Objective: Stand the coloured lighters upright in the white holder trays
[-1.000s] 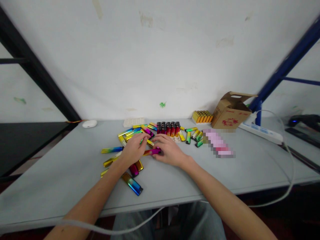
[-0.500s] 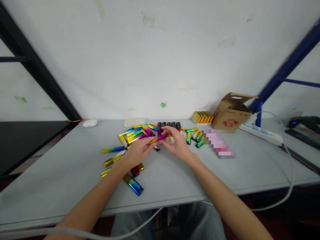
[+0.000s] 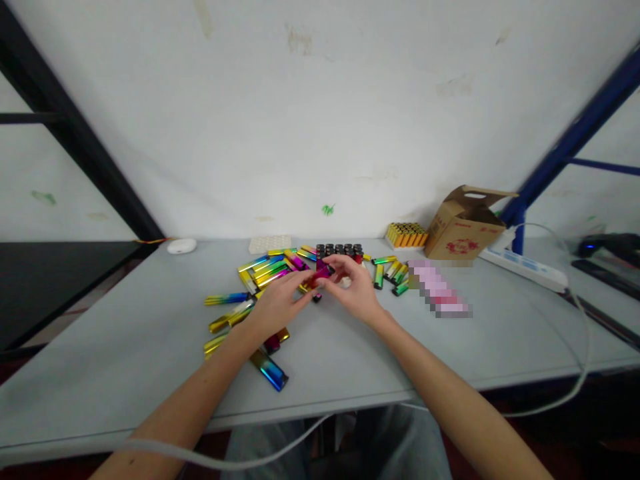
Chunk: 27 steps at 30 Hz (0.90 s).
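Note:
Between my two hands is a shiny magenta-and-gold casing (image 3: 321,273) with a dark end. My left hand (image 3: 280,301) is closed on its near left side, fingertips pinching it. Thumb and fingers of my right hand (image 3: 356,291) grip its right end. Just behind the hands stands a block of upright casings with black tops (image 3: 340,249), partly hidden by my right hand. Many loose gradient-coloured casings (image 3: 267,272) in gold, green, blue and magenta lie around my left hand. A blue-and-gold casing (image 3: 270,369) rests nearer the table's front edge.
Several green-gold casings (image 3: 379,276) lie to the right, beside a pixelated pink item (image 3: 440,290). Farther back are a tray of orange-yellow cylinders (image 3: 407,235), an open cardboard box (image 3: 457,233), a white power strip (image 3: 525,268), a white holed tray (image 3: 270,245) and a white case (image 3: 181,247).
The casing in my hands has turned, with its magenta side and dark end now showing. My fingers have shifted slightly along it. The view has moved a little.

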Motion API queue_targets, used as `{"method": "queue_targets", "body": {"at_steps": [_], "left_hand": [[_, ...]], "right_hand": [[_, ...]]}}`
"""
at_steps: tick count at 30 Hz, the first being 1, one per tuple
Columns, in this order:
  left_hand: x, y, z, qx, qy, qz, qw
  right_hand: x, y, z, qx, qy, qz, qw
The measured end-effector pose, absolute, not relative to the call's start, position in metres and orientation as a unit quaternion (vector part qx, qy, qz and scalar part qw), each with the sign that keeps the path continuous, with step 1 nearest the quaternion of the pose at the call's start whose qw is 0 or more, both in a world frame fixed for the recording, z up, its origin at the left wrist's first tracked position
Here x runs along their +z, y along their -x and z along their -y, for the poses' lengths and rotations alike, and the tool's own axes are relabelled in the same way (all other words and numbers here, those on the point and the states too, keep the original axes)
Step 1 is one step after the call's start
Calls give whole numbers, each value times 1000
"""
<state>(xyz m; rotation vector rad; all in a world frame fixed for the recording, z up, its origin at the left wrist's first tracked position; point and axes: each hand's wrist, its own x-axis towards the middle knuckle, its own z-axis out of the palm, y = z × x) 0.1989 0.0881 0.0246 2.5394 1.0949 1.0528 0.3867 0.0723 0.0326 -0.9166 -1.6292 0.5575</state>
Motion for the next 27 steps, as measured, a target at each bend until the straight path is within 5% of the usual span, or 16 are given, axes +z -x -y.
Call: {"method": "queue_targets", "body": {"at_steps": [19, 27], "left_hand": [[36, -211, -72, 309, -831, -333, 322], [42, -216, -71, 337, -671, -268, 604]], "right_hand": [[31, -384, -78, 299, 368, 665, 577], [30, -388, -81, 412, 351, 609, 580]]}}
